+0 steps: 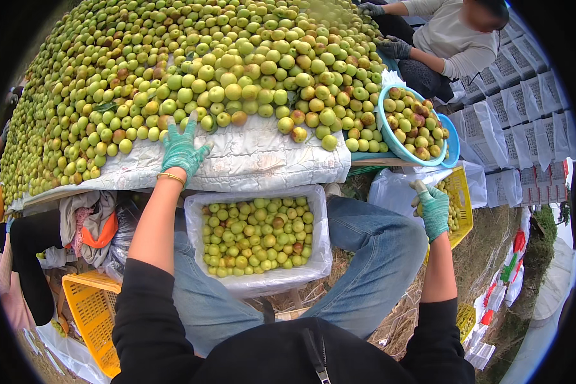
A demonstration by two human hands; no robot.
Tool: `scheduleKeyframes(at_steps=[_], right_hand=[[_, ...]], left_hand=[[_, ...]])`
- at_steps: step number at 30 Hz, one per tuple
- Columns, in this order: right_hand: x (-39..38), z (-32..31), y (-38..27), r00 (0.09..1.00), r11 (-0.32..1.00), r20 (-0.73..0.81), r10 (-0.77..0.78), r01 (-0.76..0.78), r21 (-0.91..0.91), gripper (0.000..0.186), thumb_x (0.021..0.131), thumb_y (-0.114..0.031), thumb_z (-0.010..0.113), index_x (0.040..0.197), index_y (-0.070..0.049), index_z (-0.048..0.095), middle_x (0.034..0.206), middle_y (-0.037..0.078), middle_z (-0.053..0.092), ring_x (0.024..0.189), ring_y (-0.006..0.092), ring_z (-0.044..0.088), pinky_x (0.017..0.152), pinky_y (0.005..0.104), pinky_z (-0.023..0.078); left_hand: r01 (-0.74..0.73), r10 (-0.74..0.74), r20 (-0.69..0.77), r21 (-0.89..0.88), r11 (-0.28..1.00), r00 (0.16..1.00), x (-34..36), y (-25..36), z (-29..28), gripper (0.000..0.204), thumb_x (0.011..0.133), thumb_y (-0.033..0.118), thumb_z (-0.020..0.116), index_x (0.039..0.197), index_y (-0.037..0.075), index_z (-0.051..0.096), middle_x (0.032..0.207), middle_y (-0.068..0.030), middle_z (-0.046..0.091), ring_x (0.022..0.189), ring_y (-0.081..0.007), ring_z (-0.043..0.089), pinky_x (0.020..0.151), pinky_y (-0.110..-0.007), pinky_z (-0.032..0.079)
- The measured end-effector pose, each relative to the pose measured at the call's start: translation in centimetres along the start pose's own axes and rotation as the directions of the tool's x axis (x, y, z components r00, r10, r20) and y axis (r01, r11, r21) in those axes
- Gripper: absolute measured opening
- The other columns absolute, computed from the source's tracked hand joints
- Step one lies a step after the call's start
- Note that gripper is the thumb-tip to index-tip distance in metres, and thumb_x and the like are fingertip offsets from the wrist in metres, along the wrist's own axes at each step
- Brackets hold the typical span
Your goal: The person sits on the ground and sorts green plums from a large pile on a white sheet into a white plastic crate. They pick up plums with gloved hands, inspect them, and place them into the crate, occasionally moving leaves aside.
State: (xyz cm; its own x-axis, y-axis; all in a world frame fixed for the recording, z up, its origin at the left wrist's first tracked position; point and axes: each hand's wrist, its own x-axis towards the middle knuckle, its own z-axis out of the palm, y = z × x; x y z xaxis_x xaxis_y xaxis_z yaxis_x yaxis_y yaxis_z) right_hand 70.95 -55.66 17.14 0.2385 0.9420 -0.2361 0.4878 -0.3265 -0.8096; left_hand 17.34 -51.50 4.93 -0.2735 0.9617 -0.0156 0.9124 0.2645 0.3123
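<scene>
My left hand (pixel 182 147), in a green glove, reaches over the white quilted cloth (pixel 256 153) to the front of a heap of green-yellow, red-blushed fruit (pixel 237 64); its fingers are spread, fingertips at the fruit. My right hand (pixel 432 208), also gloved, is curled at the right, beside a yellow crate of fruit (pixel 461 224); whatever it may hold is hidden or too small to tell. Between my legs stands a plastic-lined container of fruit (pixel 256 233).
A co-worker (pixel 448 45) with dark gloves works at upper right, beside blue basins of fruit (pixel 413 128). Stacked pale boxes (pixel 518 128) line the right. An empty orange crate (pixel 89 313) and piled clothing (pixel 93 224) are at lower left, near another person's dark-clad leg (pixel 35 256).
</scene>
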Motion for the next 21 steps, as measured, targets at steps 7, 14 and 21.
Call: scheduleKeyframes(at_steps=[7, 14, 21], right_hand=[[12.3, 20.4, -9.4, 0.666, 0.495, 0.109, -0.737, 0.644, -0.584, 0.033, 0.085, -0.019, 0.062, 0.118, -0.014, 0.06, 0.113, 0.009, 0.061, 0.1, 0.0266, 0.058, 0.089, 0.0364, 0.048], [13.2, 27.4, -14.5, 0.908, 0.315, 0.178, -0.38, 0.308, -0.898, 0.049, 0.076, -0.04, 0.074, 0.115, -0.017, 0.058, 0.123, 0.013, 0.047, 0.11, 0.0328, 0.052, 0.082, 0.0427, 0.053], [14.7, 26.1, -15.0, 0.916, 0.403, 0.287, -0.281, 0.384, -0.831, 0.052, 0.074, -0.037, 0.075, 0.121, -0.021, 0.056, 0.118, 0.018, 0.05, 0.109, 0.0372, 0.054, 0.088, 0.0451, 0.05]], left_hand=[[-0.268, 0.268, -0.01, -0.059, 0.962, 0.963, -0.2, 1.5, 3.3, 0.066, 0.075, 0.014, 0.069, 0.136, 0.023, 0.046, 0.132, -0.0182, 0.045, 0.125, -0.0397, 0.037, 0.107, -0.045, 0.033], [0.012, -0.006, 0.093, -0.064, 0.998, 0.996, 1.6, 1.5, 0.9, 0.06, 0.083, 0.029, 0.065, 0.138, 0.024, 0.041, 0.117, -0.0241, 0.05, 0.103, -0.0411, 0.056, 0.089, -0.047, 0.046], [0.049, -0.011, 0.4, -0.084, 0.995, 0.917, 3.2, 1.0, 0.2, 0.06, 0.079, 0.03, 0.066, 0.134, 0.024, 0.044, 0.123, -0.0253, 0.045, 0.107, -0.0417, 0.055, 0.09, -0.047, 0.048]])
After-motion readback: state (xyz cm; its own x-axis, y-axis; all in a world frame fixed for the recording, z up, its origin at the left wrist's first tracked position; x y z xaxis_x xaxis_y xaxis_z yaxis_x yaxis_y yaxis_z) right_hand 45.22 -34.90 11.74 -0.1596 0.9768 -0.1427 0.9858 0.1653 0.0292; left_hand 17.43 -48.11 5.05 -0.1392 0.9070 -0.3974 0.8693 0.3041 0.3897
